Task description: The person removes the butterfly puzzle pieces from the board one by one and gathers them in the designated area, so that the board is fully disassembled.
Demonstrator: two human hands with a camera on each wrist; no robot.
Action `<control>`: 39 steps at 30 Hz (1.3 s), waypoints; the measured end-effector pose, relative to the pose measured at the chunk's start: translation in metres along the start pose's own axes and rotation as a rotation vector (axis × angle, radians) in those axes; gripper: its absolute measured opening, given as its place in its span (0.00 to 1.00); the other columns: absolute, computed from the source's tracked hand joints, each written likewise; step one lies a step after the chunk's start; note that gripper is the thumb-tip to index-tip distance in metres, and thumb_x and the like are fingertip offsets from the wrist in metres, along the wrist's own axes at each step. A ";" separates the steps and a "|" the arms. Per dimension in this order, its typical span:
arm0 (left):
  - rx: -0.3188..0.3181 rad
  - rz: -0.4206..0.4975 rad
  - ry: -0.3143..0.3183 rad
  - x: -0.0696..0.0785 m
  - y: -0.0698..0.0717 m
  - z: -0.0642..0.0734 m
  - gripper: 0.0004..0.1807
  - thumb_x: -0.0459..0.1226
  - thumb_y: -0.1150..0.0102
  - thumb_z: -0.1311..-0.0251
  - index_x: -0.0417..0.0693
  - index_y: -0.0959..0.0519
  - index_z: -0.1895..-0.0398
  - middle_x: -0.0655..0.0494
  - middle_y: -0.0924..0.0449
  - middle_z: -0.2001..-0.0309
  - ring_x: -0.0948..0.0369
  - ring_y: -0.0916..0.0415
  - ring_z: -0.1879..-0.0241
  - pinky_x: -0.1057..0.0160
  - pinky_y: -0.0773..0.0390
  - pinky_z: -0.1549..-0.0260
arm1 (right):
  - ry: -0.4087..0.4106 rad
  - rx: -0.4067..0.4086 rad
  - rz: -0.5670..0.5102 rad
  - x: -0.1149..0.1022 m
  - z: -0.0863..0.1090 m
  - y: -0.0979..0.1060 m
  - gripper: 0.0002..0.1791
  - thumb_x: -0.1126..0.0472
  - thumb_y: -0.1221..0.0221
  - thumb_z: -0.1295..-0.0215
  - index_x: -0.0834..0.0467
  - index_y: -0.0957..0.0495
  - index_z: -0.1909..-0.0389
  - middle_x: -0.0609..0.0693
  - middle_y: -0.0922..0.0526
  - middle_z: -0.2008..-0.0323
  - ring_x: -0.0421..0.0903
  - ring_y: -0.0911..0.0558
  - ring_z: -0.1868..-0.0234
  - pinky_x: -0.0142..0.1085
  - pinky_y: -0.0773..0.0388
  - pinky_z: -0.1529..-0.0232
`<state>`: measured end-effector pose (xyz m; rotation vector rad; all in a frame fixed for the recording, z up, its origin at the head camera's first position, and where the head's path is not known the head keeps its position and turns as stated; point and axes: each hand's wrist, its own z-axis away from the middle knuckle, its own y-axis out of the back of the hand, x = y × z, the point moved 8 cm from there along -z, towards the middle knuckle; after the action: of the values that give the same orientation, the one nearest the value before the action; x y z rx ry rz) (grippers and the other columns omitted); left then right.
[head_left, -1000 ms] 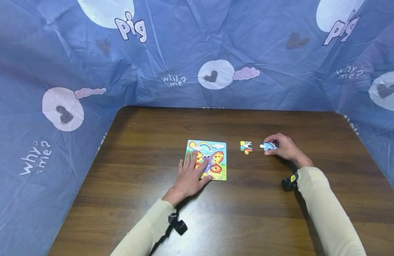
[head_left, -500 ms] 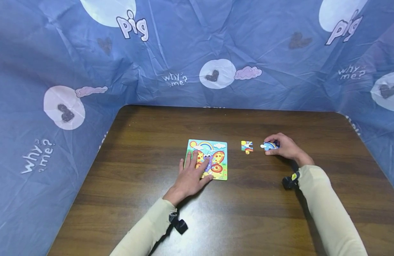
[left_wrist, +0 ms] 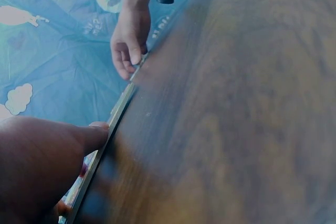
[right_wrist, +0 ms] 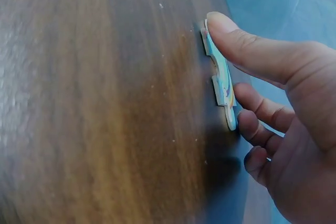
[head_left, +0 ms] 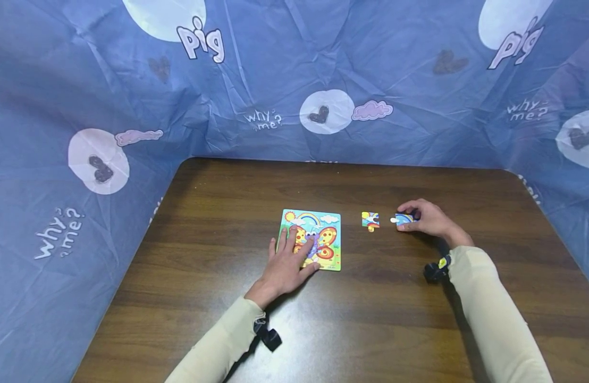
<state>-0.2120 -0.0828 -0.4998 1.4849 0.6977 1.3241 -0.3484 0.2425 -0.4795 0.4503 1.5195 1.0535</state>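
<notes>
Pressure from the outspread left hand (head_left: 284,266) should be light on the rectangular butterfly-printed puzzle board (head_left: 324,238) while, to its right, the right hand (head_left: 429,219) pinches the blue rainbow-printed jigsaw piece (head_left: 403,219), best held level.

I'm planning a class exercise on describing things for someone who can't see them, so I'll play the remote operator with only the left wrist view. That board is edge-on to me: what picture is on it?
Observer: The head view shows a butterfly on the board.
Operator: What is the right hand holding?
Observer: A puzzle piece with a rainbow arc on it.
Operator: Does anything lie between the board and that piece?
Observer: Yes, a second piece lies loose on the table, touching neither.
</notes>
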 end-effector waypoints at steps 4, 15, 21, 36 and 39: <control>0.002 -0.002 -0.001 0.001 0.000 0.000 0.37 0.61 0.54 0.30 0.63 0.43 0.21 0.37 0.60 0.19 0.38 0.65 0.19 0.31 0.57 0.25 | -0.020 0.013 -0.008 -0.001 0.000 0.004 0.27 0.55 0.28 0.43 0.64 0.21 0.46 0.65 0.20 0.52 0.54 0.23 0.57 0.35 0.30 0.58; 0.007 0.003 0.003 0.000 0.001 0.000 0.37 0.61 0.53 0.30 0.64 0.44 0.21 0.37 0.60 0.19 0.39 0.66 0.19 0.31 0.58 0.25 | 0.060 0.113 -0.035 -0.052 -0.015 0.001 0.22 0.56 0.33 0.36 0.63 0.21 0.45 0.62 0.21 0.50 0.51 0.23 0.60 0.38 0.28 0.58; -0.006 -0.006 0.007 -0.001 -0.001 -0.001 0.37 0.61 0.53 0.30 0.64 0.44 0.21 0.38 0.61 0.19 0.40 0.66 0.19 0.32 0.58 0.25 | 0.131 0.071 -0.064 -0.094 -0.029 -0.022 0.21 0.60 0.32 0.37 0.62 0.20 0.45 0.60 0.21 0.50 0.51 0.22 0.59 0.38 0.28 0.57; -0.003 -0.001 0.000 0.000 0.000 0.000 0.37 0.61 0.53 0.30 0.62 0.42 0.22 0.37 0.60 0.19 0.38 0.65 0.19 0.31 0.56 0.26 | 0.319 -0.138 -0.029 -0.166 -0.044 -0.095 0.23 0.59 0.30 0.41 0.56 0.19 0.43 0.57 0.22 0.49 0.50 0.23 0.59 0.37 0.27 0.57; -0.008 -0.007 0.003 0.000 -0.002 -0.001 0.37 0.61 0.53 0.30 0.63 0.43 0.21 0.37 0.61 0.19 0.38 0.65 0.19 0.31 0.56 0.26 | 0.368 -0.153 0.005 -0.172 -0.043 -0.103 0.25 0.58 0.29 0.43 0.56 0.19 0.43 0.58 0.23 0.49 0.48 0.24 0.61 0.38 0.27 0.58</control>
<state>-0.2126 -0.0822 -0.5014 1.4727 0.6981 1.3225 -0.3171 0.0406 -0.4666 0.1573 1.7411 1.2980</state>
